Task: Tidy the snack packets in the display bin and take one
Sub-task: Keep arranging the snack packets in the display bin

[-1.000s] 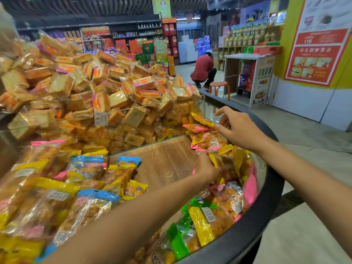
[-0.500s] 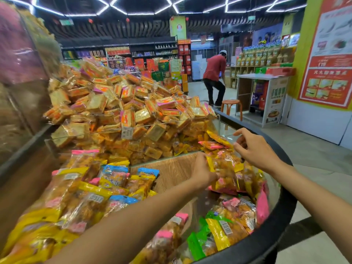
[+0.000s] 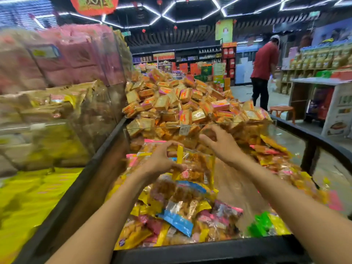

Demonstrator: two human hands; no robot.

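At frame centre, the left hand grips a yellow-edged packet above the bin. The right hand, just right of it, hangs empty with fingers loosely curled. Loose packets fill the lower centre.

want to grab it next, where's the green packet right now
In the head view the green packet lies low on the right of the bin, just inside its black front rim, under the right forearm and right of a pink-topped packet.
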